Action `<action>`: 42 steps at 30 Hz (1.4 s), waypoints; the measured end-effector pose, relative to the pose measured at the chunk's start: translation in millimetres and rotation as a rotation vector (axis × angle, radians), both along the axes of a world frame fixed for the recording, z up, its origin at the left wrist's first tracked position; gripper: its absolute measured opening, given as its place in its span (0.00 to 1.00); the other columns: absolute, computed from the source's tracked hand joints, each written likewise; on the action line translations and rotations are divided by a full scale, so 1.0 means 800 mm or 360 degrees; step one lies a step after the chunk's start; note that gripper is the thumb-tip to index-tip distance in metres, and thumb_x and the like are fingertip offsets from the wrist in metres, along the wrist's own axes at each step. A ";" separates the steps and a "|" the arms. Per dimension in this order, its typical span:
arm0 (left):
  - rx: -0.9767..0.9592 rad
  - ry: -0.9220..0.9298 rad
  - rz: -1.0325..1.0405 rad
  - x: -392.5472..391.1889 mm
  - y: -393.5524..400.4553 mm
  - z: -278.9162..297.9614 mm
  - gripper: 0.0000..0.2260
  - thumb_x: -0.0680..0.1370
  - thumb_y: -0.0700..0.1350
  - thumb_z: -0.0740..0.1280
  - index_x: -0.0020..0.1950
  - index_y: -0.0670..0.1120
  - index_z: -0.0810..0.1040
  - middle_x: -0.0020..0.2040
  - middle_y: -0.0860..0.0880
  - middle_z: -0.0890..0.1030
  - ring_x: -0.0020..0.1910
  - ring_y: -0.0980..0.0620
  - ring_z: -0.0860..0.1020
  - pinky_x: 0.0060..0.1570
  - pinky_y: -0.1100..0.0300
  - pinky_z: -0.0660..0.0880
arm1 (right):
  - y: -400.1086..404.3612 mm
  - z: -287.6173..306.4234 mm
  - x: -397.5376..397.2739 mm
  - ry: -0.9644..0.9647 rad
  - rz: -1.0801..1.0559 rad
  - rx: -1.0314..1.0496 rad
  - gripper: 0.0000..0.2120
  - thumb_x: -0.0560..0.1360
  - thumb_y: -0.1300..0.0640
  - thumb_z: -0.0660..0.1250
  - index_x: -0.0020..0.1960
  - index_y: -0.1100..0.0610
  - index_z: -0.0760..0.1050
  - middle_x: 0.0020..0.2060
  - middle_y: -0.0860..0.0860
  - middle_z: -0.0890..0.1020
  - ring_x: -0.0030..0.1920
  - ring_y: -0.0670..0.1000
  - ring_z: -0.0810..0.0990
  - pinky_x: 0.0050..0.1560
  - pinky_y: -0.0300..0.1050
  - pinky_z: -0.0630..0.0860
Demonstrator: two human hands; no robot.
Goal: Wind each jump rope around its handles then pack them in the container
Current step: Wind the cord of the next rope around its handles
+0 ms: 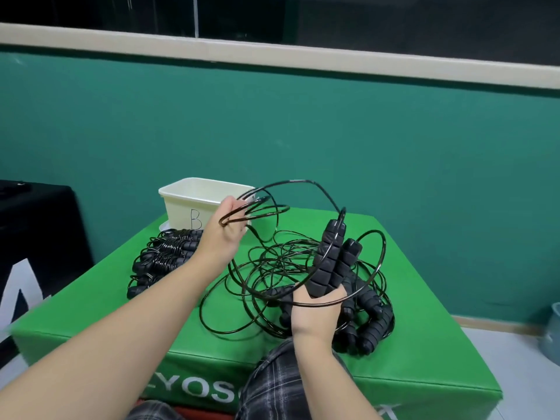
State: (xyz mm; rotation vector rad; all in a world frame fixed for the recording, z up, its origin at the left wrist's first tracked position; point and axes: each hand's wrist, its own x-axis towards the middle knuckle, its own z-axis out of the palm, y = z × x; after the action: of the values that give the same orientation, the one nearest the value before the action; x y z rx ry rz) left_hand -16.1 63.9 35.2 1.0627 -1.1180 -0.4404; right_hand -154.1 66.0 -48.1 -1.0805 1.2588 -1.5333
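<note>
Right hand (315, 310) raised, grip clamped on upright handles (330, 262), left hand (225, 228) grip pinching rope (257, 207) loops

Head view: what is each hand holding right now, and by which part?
The right hand grips the two black handles together at their lower ends. The left hand holds loops of the same jump rope's black cord.

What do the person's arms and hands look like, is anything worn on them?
Both forearms are bare, with no sleeves in view. The left hand and right hand wear no gloves, and no rings, watch or markings show. Below them, checked dark grey cloth covers the lap.
</note>
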 end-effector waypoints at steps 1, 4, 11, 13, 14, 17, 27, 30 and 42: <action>-0.0026 -0.0070 0.0031 0.005 0.002 0.005 0.14 0.83 0.38 0.51 0.37 0.46 0.60 0.30 0.54 0.65 0.29 0.59 0.61 0.30 0.65 0.60 | 0.000 0.000 0.000 0.0015 0.0006 0.0005 0.18 0.66 0.60 0.68 0.54 0.56 0.70 0.48 0.53 0.82 0.45 0.55 0.80 0.50 0.50 0.77; -0.0025 -0.0407 0.0328 0.019 0.006 0.013 0.13 0.83 0.48 0.53 0.40 0.45 0.63 0.34 0.53 0.67 0.34 0.55 0.62 0.36 0.58 0.63 | -0.002 0.000 -0.004 0.0075 0.0040 0.0019 0.17 0.69 0.62 0.70 0.53 0.57 0.66 0.43 0.49 0.78 0.39 0.49 0.76 0.39 0.40 0.69; 0.0460 -0.0851 0.0666 0.034 -0.021 0.008 0.05 0.81 0.43 0.59 0.53 0.43 0.66 0.47 0.46 0.73 0.43 0.49 0.71 0.40 0.57 0.66 | -0.005 0.000 -0.007 0.0185 0.0107 0.0054 0.17 0.71 0.64 0.69 0.53 0.56 0.62 0.39 0.46 0.74 0.36 0.41 0.72 0.29 0.29 0.65; 0.0977 -0.0994 0.0436 0.037 -0.025 -0.009 0.21 0.78 0.41 0.64 0.69 0.45 0.61 0.62 0.42 0.70 0.50 0.46 0.75 0.47 0.55 0.72 | -0.004 0.000 -0.007 0.0218 0.0143 0.0065 0.18 0.71 0.63 0.69 0.53 0.53 0.61 0.41 0.48 0.76 0.36 0.43 0.74 0.31 0.35 0.67; 0.1160 -0.1011 0.0299 0.037 -0.025 -0.019 0.30 0.76 0.41 0.67 0.75 0.48 0.55 0.69 0.41 0.65 0.52 0.47 0.76 0.53 0.53 0.74 | -0.005 -0.001 -0.008 0.0232 0.0171 0.0071 0.19 0.71 0.62 0.68 0.53 0.52 0.61 0.42 0.48 0.77 0.36 0.44 0.74 0.32 0.37 0.67; 0.1229 -0.0986 0.0082 0.032 -0.019 -0.036 0.36 0.76 0.42 0.68 0.77 0.53 0.50 0.75 0.42 0.61 0.37 0.60 0.71 0.44 0.60 0.75 | -0.005 0.000 -0.008 0.0315 0.0246 0.0103 0.18 0.71 0.62 0.67 0.53 0.54 0.60 0.42 0.48 0.78 0.36 0.45 0.75 0.34 0.42 0.67; 0.0745 -0.0387 0.0327 0.000 0.029 -0.019 0.17 0.83 0.52 0.49 0.60 0.45 0.73 0.57 0.54 0.76 0.28 0.52 0.80 0.30 0.62 0.73 | -0.006 -0.005 -0.003 0.0637 0.0234 0.0071 0.16 0.69 0.61 0.69 0.50 0.54 0.64 0.41 0.48 0.75 0.38 0.51 0.76 0.34 0.42 0.66; 0.0498 -0.0202 0.0388 -0.007 0.040 -0.024 0.17 0.82 0.49 0.53 0.68 0.45 0.67 0.61 0.47 0.73 0.37 0.54 0.82 0.41 0.58 0.78 | -0.005 -0.008 0.000 0.0782 0.0194 0.0006 0.16 0.68 0.61 0.69 0.50 0.53 0.66 0.45 0.52 0.77 0.42 0.55 0.76 0.41 0.43 0.69; 0.0604 -0.0356 0.0564 0.002 0.054 -0.057 0.16 0.74 0.54 0.68 0.56 0.48 0.69 0.54 0.52 0.73 0.51 0.53 0.74 0.48 0.62 0.66 | 0.011 -0.007 0.007 0.1121 0.0567 -0.0255 0.18 0.66 0.60 0.67 0.51 0.50 0.64 0.47 0.48 0.75 0.47 0.55 0.75 0.46 0.47 0.73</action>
State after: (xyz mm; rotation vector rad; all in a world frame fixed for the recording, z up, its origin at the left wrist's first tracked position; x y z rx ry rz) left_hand -14.2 107.4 -10.5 1.6439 -1.0323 -0.2579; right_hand -148.8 74.4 -54.1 -1.9416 1.2978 -1.0167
